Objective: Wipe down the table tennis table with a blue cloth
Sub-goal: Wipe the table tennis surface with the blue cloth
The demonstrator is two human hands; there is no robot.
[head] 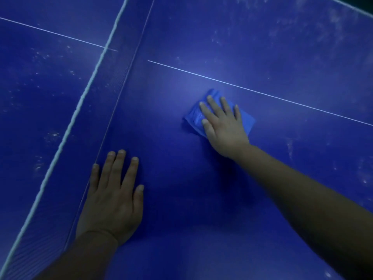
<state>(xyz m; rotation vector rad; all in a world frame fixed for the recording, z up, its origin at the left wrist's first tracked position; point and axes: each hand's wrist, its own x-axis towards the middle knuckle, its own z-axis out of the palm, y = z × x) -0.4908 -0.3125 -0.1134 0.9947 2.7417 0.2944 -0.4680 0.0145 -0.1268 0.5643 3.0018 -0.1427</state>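
The blue table tennis table [262,47] fills the view, dim and seen from above. A crumpled blue cloth [192,116] lies on it just below the white centre line. My right hand [222,126] presses flat on the cloth with straight, spread fingers, covering most of it. My left hand [113,199] rests palm down on the bare surface near the net, fingers straight, holding nothing.
The net [113,93] with its white top band runs diagonally from the lower left to the top middle. A thin white centre line [262,93] crosses the table. Whitish dusty smudges [312,27] show at the top right and on the far half beyond the net.
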